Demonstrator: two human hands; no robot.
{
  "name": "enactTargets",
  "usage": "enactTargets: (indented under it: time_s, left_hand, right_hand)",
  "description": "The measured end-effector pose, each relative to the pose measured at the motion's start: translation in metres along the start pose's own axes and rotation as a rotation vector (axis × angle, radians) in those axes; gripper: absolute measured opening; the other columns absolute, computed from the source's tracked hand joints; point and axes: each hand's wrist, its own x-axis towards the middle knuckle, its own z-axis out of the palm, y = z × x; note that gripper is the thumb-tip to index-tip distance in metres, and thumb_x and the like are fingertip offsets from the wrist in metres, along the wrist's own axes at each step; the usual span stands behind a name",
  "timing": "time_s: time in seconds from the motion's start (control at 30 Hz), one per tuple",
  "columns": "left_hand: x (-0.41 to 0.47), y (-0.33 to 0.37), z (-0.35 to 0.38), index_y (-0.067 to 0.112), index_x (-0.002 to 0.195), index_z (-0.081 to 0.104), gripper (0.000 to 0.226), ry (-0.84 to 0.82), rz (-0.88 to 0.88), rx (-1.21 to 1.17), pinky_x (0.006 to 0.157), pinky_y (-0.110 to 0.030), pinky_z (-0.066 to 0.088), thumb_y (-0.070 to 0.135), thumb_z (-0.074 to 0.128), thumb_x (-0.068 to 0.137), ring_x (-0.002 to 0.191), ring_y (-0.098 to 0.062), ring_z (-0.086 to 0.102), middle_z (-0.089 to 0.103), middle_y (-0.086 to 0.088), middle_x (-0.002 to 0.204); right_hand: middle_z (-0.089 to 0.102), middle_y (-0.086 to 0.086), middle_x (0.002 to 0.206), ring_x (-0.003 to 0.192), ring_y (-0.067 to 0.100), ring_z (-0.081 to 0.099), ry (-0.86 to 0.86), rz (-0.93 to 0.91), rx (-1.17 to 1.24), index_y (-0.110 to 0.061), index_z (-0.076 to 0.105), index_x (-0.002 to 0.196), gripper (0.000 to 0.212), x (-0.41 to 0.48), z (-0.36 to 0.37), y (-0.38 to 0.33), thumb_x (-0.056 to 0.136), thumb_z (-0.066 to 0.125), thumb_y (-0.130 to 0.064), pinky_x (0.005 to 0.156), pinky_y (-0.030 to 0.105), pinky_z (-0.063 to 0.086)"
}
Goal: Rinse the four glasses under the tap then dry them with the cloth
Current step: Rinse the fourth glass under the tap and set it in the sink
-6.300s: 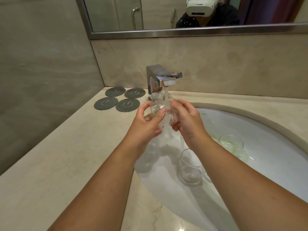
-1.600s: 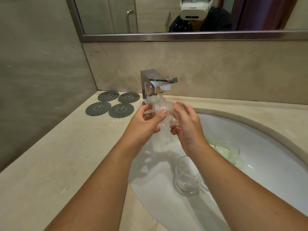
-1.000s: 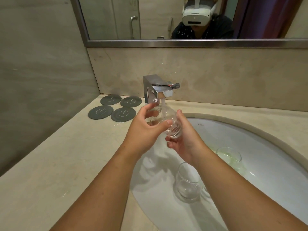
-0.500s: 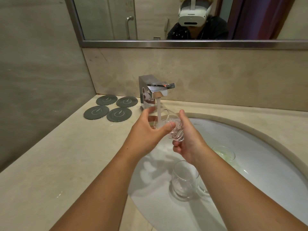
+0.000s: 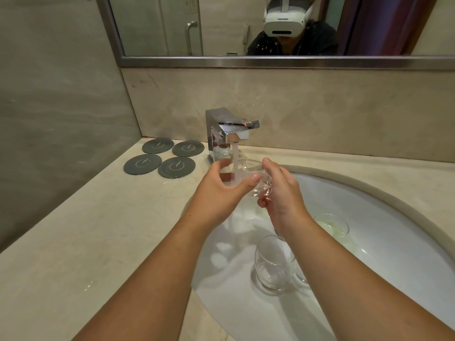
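Under the running chrome tap I hold a clear glass with both hands, its mouth turned up and left into the stream. My left hand grips it from the left, thumb across its front. My right hand cups it from the right. In the white basin a second glass stands near my right forearm. A third glass sits further right. Part of another glass shows behind my right arm. No cloth is in view.
Several dark round coasters lie on the beige counter left of the tap. A mirror hangs above the stone backsplash. A wall closes the left side.
The glass was tilted from upright-under-the-stream to lying more sideways, then turned mouth-up into the water. My hands stayed under the tap.
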Motion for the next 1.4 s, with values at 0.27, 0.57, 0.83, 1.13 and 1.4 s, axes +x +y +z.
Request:
enactTargets:
  time_s: [0.27, 0.57, 0.83, 1.13, 1.4]
  left_hand:
    - [0.0016, 0.0028, -0.0028, 0.033, 0.153, 0.047, 0.100, -0.005, 0.009, -0.040, 0.113, -0.045, 0.053, 0.065, 0.087, 0.068, 0.136, -0.004, 0.057, 0.060, 0.018, 0.143]
    - [-0.0007, 0.0003, -0.0039, 0.038, 0.163, 0.030, 0.108, -0.089, 0.009, -0.044, 0.118, -0.035, 0.046, 0.052, 0.092, 0.075, 0.137, 0.000, 0.055, 0.055, 0.015, 0.151]
    - [0.0004, 0.0004, -0.0018, 0.029, 0.159, 0.039, 0.103, -0.028, -0.067, -0.134, 0.097, -0.035, 0.063, 0.055, 0.092, 0.075, 0.121, -0.007, 0.069, 0.069, 0.003, 0.137]
    - [-0.0004, 0.0037, -0.0053, 0.034, 0.159, 0.038, 0.099, -0.027, -0.008, -0.064, 0.107, -0.027, 0.052, 0.043, 0.094, 0.078, 0.120, 0.011, 0.059, 0.058, 0.022, 0.131]
    - [-0.0027, 0.0014, -0.0018, 0.039, 0.165, 0.029, 0.117, -0.078, -0.006, -0.003, 0.121, -0.041, 0.043, 0.067, 0.087, 0.068, 0.142, -0.003, 0.051, 0.051, 0.026, 0.148]
  right_hand:
    - [0.065, -0.001, 0.077, 0.050, 0.013, 0.048, -0.076, 0.186, 0.079, -0.022, 0.072, 0.106, 0.054, -0.0016, 0.0015, -0.0018, 0.098, 0.053, -0.072, 0.052, 0.030, 0.035]
    - [0.057, 0.002, 0.066, 0.049, 0.013, 0.044, -0.018, 0.115, 0.111, -0.013, 0.068, 0.098, 0.027, -0.0023, 0.0023, -0.0020, 0.102, 0.060, -0.039, 0.050, 0.030, 0.032]
    - [0.062, 0.004, 0.076, 0.050, 0.016, 0.045, -0.052, 0.019, 0.056, -0.011, 0.066, 0.102, 0.025, 0.0025, 0.0044, 0.0019, 0.098, 0.049, -0.029, 0.047, 0.030, 0.033]
    - [0.065, -0.002, 0.073, 0.048, 0.013, 0.044, -0.081, 0.152, 0.042, -0.016, 0.074, 0.110, 0.048, -0.0003, 0.0040, 0.0031, 0.102, 0.056, -0.060, 0.044, 0.027, 0.030]
    - [0.058, 0.003, 0.070, 0.047, 0.014, 0.042, -0.014, 0.139, 0.127, -0.013, 0.065, 0.098, 0.023, 0.0000, 0.0053, 0.0004, 0.100, 0.057, -0.035, 0.047, 0.029, 0.031]
